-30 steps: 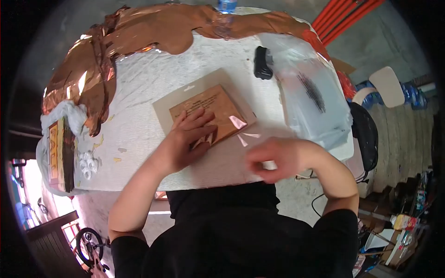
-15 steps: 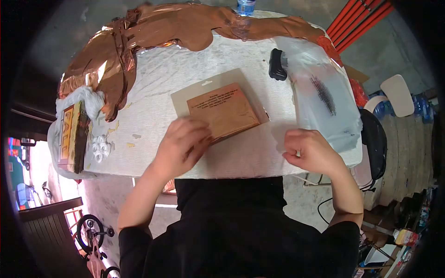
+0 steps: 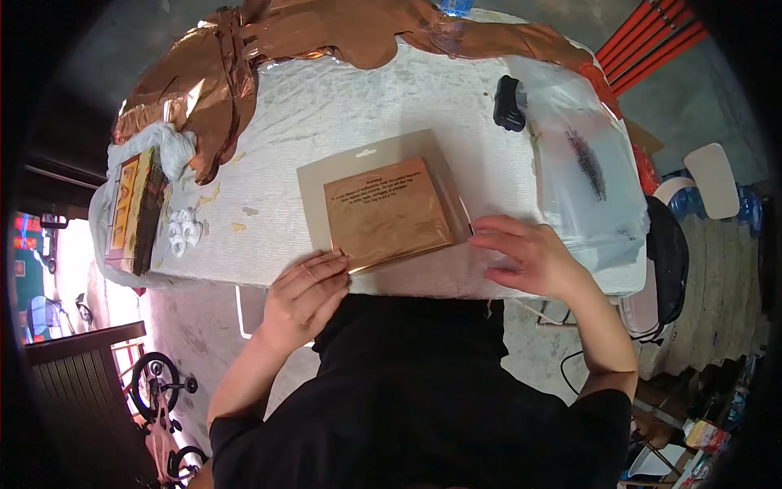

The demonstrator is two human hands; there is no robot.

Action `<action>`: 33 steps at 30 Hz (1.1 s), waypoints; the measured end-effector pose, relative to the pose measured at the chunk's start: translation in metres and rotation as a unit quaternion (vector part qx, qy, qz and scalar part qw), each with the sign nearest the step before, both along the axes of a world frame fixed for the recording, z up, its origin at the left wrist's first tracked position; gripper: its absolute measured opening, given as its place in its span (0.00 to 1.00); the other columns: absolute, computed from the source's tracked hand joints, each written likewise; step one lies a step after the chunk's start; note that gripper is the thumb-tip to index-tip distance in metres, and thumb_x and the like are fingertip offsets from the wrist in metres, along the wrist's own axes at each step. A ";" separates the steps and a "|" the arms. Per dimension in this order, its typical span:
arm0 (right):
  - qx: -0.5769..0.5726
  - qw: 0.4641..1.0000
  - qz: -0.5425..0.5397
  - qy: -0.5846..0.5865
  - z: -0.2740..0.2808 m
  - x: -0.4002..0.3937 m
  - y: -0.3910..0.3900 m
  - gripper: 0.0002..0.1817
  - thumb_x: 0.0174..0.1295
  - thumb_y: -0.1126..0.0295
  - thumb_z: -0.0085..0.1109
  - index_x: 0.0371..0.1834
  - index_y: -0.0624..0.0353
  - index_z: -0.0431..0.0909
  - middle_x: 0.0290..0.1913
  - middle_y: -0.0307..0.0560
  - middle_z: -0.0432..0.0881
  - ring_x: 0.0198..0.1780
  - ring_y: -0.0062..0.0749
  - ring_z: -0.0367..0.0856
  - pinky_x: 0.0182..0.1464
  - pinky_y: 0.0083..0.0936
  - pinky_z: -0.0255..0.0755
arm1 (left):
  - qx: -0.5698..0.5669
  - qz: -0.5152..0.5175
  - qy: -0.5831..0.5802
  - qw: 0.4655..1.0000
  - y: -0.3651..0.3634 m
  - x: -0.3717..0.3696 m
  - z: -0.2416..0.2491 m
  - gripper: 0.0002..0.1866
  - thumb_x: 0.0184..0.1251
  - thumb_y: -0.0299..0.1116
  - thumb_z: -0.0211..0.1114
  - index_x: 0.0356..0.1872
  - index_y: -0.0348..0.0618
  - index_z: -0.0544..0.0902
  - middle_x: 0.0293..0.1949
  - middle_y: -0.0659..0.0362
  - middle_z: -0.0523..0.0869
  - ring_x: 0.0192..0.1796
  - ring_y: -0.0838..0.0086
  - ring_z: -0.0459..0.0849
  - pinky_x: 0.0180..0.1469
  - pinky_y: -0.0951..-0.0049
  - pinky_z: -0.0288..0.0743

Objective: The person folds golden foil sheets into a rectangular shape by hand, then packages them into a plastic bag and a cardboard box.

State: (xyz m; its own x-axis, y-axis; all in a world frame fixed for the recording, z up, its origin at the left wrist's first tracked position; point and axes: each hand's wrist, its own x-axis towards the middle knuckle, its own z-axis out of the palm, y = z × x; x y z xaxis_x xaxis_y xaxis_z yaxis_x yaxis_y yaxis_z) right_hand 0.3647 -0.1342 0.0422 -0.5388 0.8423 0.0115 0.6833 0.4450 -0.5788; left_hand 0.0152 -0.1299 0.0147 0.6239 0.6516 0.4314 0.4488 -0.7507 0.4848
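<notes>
A flat clear plastic package [image 3: 387, 204] lies tilted on the table in front of me, with a folded copper-coloured foil sheet inside, printed warning text and a hang hole at its top edge. My left hand [image 3: 308, 295] is closed at its lower left corner, fingertips on the corner and thumb tucked below the edge. Just off the lower right corner is my right hand [image 3: 525, 254], its fingers apart and nothing in them.
Large copper foil balloons [image 3: 326, 33] drape over the far edge of the table [image 3: 432, 98]. A black object [image 3: 509, 104] and a translucent plastic bag [image 3: 590, 196] lie right. At left are a patterned box [image 3: 130, 212] and white string [image 3: 183, 230]. Red poles [image 3: 652, 45] stand beyond.
My left hand has moved down and closed at the package's lower left corner. My right hand has uncurled and come closer to the package, which has turned slightly.
</notes>
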 end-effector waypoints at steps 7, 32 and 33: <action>0.106 0.993 0.019 0.056 -0.021 -0.014 0.014 0.09 0.49 0.77 0.67 0.34 0.59 0.80 0.42 0.43 0.81 0.32 0.32 0.81 0.31 0.25 0.75 | -0.008 0.057 -0.068 0.996 0.001 0.007 -0.004 0.07 0.52 0.18 0.68 0.33 0.35 0.83 0.36 0.53 0.86 0.46 0.60 0.85 0.47 0.66 0.80; 0.223 0.947 -0.138 -0.183 -0.049 -0.053 0.040 0.06 0.63 0.70 0.55 0.38 0.56 0.69 0.22 0.45 0.80 0.22 0.43 0.80 0.21 0.37 0.72 | -0.022 0.299 0.149 0.942 -0.026 0.014 0.003 0.17 0.62 0.37 0.65 0.47 0.38 0.77 0.24 0.54 0.82 0.26 0.60 0.82 0.29 0.64 0.75; 0.226 0.946 -0.141 -0.183 -0.049 -0.052 0.041 0.06 0.63 0.70 0.55 0.38 0.56 0.69 0.22 0.45 0.80 0.22 0.43 0.80 0.21 0.37 0.72 | -0.031 0.309 0.142 0.940 -0.027 0.014 -0.001 0.17 0.62 0.37 0.65 0.48 0.39 0.77 0.22 0.54 0.82 0.25 0.60 0.82 0.30 0.63 0.75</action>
State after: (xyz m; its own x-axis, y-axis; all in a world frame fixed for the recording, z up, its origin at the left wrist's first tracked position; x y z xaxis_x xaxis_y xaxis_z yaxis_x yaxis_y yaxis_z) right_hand 0.3123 -0.0936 -0.0065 -0.3309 0.9068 0.2611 0.9296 0.3609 -0.0752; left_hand 0.0288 -0.1572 0.0140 0.2031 0.9458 0.2533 0.9074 -0.2790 0.3142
